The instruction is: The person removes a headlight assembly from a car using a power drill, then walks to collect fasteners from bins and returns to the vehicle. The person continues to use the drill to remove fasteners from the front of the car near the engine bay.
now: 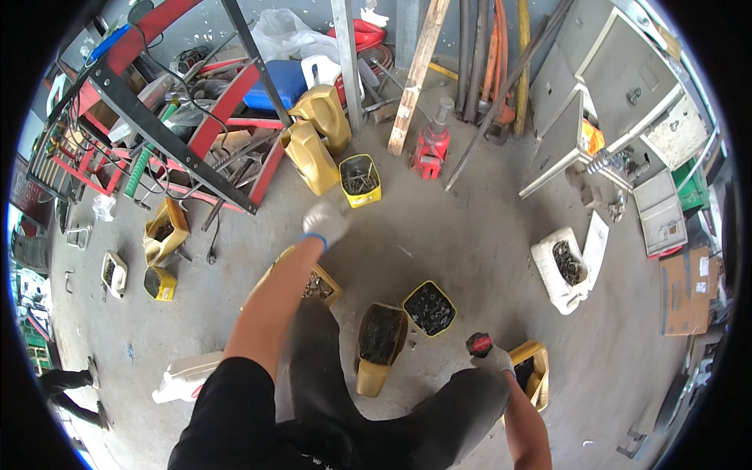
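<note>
My left hand, in a pale glove with a blue cuff, reaches forward just short of a yellow cut-open container filled with metal bolts or rods. Motion smears its fingers, so I cannot tell their state. By my right knee, my gloved right hand is closed on a dark round object with a red face. A cut-open yellow jug with dark contents stands beside that hand. Between my legs are a tan cut jug and a square yellow-rimmed tub, both holding small dark parts.
Two gold jugs stand beside a red and black metal rack. Ahead is a red bottle jack near leaning poles. A white cut jug of hardware lies to the right, before grey cabinets.
</note>
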Demonstrator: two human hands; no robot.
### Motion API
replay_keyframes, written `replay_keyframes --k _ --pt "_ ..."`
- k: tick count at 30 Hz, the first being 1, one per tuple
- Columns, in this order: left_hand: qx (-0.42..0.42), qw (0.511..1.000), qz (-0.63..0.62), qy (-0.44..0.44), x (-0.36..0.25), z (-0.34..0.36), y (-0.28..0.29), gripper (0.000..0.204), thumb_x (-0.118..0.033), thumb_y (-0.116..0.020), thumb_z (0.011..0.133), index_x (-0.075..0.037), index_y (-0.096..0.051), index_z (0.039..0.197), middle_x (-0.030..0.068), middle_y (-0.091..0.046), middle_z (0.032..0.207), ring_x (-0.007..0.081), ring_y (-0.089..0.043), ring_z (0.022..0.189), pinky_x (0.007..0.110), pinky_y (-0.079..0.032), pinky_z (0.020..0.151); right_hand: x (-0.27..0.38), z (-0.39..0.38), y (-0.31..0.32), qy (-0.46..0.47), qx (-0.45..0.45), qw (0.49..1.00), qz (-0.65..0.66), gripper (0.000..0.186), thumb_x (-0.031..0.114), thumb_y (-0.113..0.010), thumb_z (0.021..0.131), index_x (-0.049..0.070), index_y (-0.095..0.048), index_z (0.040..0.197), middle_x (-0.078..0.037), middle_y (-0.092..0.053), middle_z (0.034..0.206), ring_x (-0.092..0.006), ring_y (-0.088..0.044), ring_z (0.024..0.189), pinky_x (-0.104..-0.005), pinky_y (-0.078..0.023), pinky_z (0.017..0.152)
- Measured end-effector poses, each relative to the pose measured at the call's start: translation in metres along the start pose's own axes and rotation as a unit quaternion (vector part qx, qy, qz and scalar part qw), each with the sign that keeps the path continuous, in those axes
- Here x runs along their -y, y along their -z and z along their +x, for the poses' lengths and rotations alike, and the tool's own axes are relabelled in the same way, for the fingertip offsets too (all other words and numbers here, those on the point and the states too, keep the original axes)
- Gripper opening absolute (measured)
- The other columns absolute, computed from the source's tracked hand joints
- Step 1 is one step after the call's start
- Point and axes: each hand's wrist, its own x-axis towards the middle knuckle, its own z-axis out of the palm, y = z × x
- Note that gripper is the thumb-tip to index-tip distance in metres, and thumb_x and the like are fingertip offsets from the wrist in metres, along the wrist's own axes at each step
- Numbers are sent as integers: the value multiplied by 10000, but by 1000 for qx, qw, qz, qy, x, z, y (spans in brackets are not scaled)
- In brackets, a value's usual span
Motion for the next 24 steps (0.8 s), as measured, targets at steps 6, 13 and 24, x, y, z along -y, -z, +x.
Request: replay_keyframes --k 6,13,24 --pt "-112 980 163 23 42 131 71 805 -415 -685 814 -64 -355 1459 282 -399 1476 438 -592 1161 476 -511 947 8 -3 5 -23 -3 999 -36 487 447 -693 692 115 -729 1045 -212 -714 1035 -368 -679 1026 -457 -530 890" --pt "-93 994 -33 52 73 169 61 914 -510 -736 766 -160 -315 1498 304 -454 1416 448 -553 1220 484 -480 997 31 -7 15 -39 25 997 -60 518 461 -685 703 85 -719 1058 -214 -713 1041 -369 -675 1027 -463 -529 897" --pt "-269 962 -40 -15 32 59 -14 634 -369 -744 802 -90 -391 1249 153 -526 1224 410 -671 808 511 -553 668 23 1 13 -26 16 998 -61 563 513 -704 683 90 -722 1054 -222 -711 1029 -379 -674 1026 -460 -528 886"
